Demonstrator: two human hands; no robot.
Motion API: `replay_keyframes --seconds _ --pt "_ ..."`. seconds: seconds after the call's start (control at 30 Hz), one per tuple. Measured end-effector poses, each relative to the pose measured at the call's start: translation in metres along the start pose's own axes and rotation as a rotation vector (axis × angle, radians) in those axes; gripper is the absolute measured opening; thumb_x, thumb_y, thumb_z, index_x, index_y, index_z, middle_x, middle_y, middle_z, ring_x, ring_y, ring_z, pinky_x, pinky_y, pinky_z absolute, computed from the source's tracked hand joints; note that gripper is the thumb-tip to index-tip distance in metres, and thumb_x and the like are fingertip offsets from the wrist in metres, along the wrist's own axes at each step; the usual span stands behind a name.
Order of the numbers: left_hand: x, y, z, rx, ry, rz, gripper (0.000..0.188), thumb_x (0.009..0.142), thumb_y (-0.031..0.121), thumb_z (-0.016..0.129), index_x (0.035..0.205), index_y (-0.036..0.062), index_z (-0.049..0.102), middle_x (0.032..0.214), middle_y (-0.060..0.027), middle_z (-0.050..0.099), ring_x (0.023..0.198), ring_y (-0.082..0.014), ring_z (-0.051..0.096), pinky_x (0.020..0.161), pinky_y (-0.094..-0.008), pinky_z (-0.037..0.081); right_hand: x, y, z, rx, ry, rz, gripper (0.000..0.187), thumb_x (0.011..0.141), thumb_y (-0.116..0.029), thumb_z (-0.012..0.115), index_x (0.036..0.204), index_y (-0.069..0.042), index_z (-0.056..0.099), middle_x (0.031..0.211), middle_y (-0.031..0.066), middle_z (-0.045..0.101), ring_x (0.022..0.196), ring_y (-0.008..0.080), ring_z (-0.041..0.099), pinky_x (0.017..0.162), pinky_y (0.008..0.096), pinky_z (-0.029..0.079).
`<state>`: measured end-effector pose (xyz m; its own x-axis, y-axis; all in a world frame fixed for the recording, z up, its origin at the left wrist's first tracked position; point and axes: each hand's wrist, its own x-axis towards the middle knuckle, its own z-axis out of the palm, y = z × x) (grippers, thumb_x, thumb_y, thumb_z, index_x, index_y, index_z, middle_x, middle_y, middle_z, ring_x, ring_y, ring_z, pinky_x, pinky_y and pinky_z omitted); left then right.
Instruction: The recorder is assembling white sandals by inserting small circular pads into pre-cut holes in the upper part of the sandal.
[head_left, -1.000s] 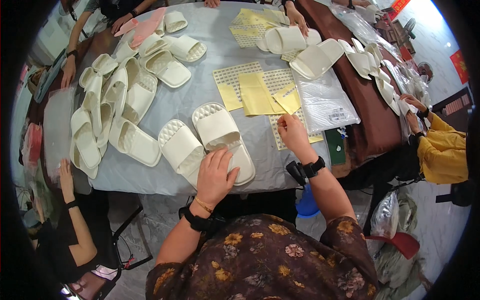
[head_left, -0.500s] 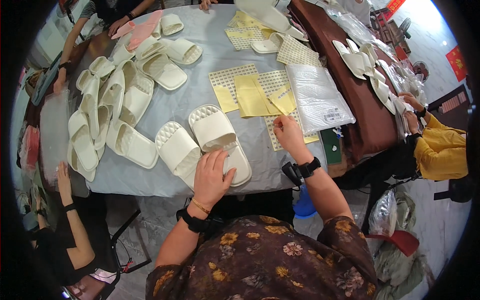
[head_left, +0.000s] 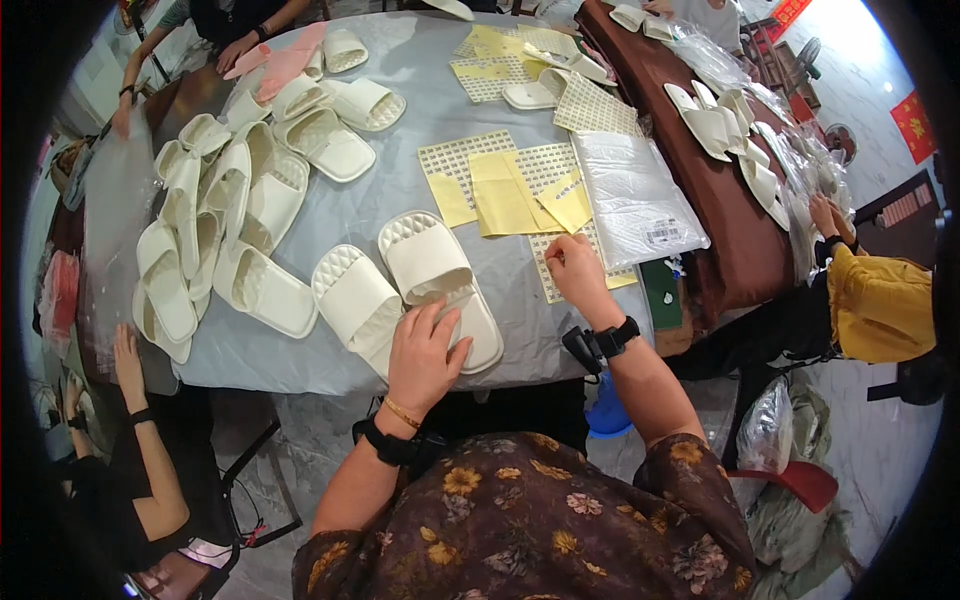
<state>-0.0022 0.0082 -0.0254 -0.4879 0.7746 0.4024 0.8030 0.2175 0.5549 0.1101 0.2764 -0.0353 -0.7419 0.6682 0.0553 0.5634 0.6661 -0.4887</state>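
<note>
In front of me a pair of cream slippers lies side by side, toes away from me: the left slipper and the right slipper, both with quilted insoles. My left hand rests across their heel ends, fingers stretched out over the insole of the right one and covering part of both. Over a yellow-backed sticker sheet hovers my right hand, its fingers curled and pinched together; whatever may be between the fingertips cannot be made out. More sticker sheets lie just beyond it, some partly folded over.
A heap of cream slippers fills the table's left side, with pink slippers behind. A white padded packet lies to the right. Beyond is a brown-covered surface bearing more slippers. Co-workers' hands are at the left edge and far right.
My hands have hardly moved. At the far side, a pale slipper has been lifted away from the sticker sheets. The co-worker at upper left has shifted a hand on the clear plastic.
</note>
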Motion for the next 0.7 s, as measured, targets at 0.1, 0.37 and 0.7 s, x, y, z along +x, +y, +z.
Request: replay_keyframes --seconds 0.1,0.37,0.7 --pt "-0.0002 0.0010 -0.0001 0.006 0.003 0.006 0.039 0.079 0.020 0.073 0.113 0.0032 0.064 0.122 -0.0149 0.059 0.112 -0.0362 0.053 0.097 -0.0439 0.043 -0.0035 -0.0051 0.0013 0.076 0.097 0.058 0.016 0.084 -0.012 0.065 0.100 -0.008 0.062 0.102 0.0130 0.059 0.089 0.0334 0.063 0.077 0.0440 0.052" --pt "-0.0014 -0.0013 0.0018 0.013 0.010 0.011 0.039 0.079 0.020 0.073 0.113 0.0035 0.065 0.121 -0.0145 0.059 0.112 -0.0359 0.053 0.097 -0.0439 0.043 0.0007 -0.0038 -0.0039 0.065 0.016 0.050 0.016 0.083 -0.009 0.066 0.098 -0.007 0.062 0.100 0.0137 0.059 0.088 0.0334 0.063 0.076 0.0422 0.052" --pt "-0.0004 -0.0006 0.0008 0.024 0.017 0.010 0.038 0.079 0.021 0.073 0.112 0.0042 0.065 0.121 -0.0144 0.059 0.113 -0.0354 0.053 0.097 -0.0439 0.043 0.0002 -0.0037 -0.0019 0.069 0.039 0.021 0.012 0.083 -0.008 0.064 0.094 -0.005 0.060 0.099 0.0136 0.059 0.084 0.0319 0.063 0.075 0.0419 0.051"
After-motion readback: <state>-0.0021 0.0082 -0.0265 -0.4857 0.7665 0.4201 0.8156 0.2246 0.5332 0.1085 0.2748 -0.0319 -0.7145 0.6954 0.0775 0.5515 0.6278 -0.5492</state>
